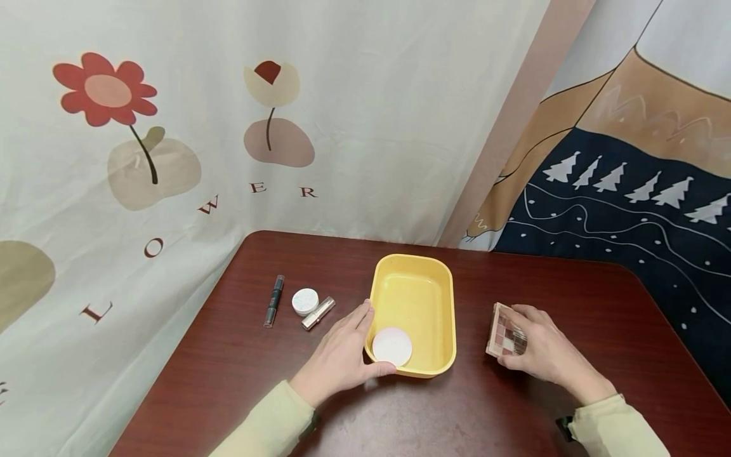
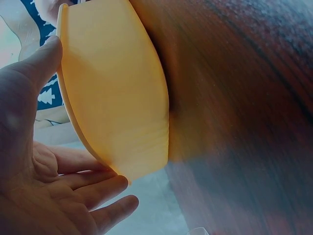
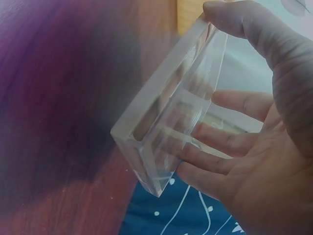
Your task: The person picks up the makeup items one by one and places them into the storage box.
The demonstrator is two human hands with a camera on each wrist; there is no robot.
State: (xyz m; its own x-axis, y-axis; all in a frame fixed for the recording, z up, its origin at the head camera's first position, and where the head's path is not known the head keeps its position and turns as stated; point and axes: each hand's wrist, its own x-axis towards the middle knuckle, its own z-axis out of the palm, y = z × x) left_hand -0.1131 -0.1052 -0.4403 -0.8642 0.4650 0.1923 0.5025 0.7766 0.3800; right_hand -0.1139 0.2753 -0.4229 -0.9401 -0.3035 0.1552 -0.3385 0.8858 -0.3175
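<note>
My right hand (image 1: 542,346) grips an eyeshadow palette (image 1: 505,333) with a clear cover and several pinkish-brown pans, to the right of the yellow tray. In the right wrist view the palette (image 3: 171,93) is tilted, with the thumb at one edge and the fingers along its clear side. My left hand (image 1: 342,349) rests on the near left corner of the yellow tray (image 1: 451,317), its fingers fairly straight along the left rim and its thumb on the near rim. A round white disc (image 1: 392,346) lies in the tray's near left corner.
Left of the tray, a dark double-ended pen-like stick (image 1: 274,301), a small round white jar (image 1: 305,301) and a pale gold tube with a clear end (image 1: 318,313) lie on the brown table (image 1: 228,368). A printed curtain (image 1: 365,127) hangs behind the table.
</note>
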